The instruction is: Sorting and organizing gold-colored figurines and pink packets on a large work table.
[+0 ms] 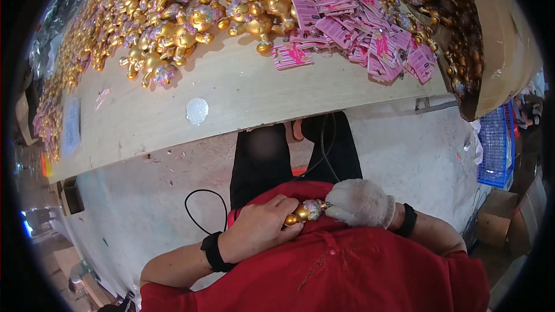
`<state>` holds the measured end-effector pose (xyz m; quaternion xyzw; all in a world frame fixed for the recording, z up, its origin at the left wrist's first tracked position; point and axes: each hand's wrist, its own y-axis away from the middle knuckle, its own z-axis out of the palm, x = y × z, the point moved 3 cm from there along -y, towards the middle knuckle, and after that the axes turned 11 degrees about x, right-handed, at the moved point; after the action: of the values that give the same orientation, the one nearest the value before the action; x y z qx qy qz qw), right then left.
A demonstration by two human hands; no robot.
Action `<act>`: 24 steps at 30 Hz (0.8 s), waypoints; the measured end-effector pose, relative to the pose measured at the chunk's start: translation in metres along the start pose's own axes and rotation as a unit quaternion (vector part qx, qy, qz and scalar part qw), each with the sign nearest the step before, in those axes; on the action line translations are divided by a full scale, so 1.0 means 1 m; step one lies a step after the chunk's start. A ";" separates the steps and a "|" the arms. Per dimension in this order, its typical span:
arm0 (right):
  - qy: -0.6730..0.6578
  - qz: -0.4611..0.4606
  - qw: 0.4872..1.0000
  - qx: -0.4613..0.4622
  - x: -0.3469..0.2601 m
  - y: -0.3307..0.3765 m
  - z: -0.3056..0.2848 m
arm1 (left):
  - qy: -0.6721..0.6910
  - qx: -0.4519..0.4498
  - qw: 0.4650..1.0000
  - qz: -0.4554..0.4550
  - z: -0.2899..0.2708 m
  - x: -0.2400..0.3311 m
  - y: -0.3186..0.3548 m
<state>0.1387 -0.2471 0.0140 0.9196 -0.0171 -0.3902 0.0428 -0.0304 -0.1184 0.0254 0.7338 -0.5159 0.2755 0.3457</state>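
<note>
Bare L hand [254, 224] clamped on shiny gold, lobed figurine [304, 214] w/ pastel-speckled end, at waist; white-gloved R hand [359, 202] by tip, can't tell grip. Slick finish: might slip if L loosens.

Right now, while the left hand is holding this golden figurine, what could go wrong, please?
The glossy golden figurine might slip from the left hand and fall, since it is held away from the table. The black cable, looped near the black wristband, could perhaps snag it.
</note>
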 end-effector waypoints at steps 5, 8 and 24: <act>-0.021 -0.014 1.000 0.010 0.002 0.003 0.005 | -0.007 -0.021 1.000 0.010 -0.003 0.003 -0.001; -0.041 0.006 0.999 -0.004 0.003 0.005 0.007 | -0.022 -0.033 0.999 0.020 -0.004 0.005 -0.002; -0.011 -0.032 0.999 0.033 0.009 0.008 0.015 | -0.053 -0.011 0.998 0.037 0.001 0.006 -0.003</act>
<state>0.1344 -0.2568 -0.0024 0.9164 -0.0009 -0.4002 -0.0007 -0.0253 -0.1220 0.0285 0.7239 -0.5632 0.2433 0.3154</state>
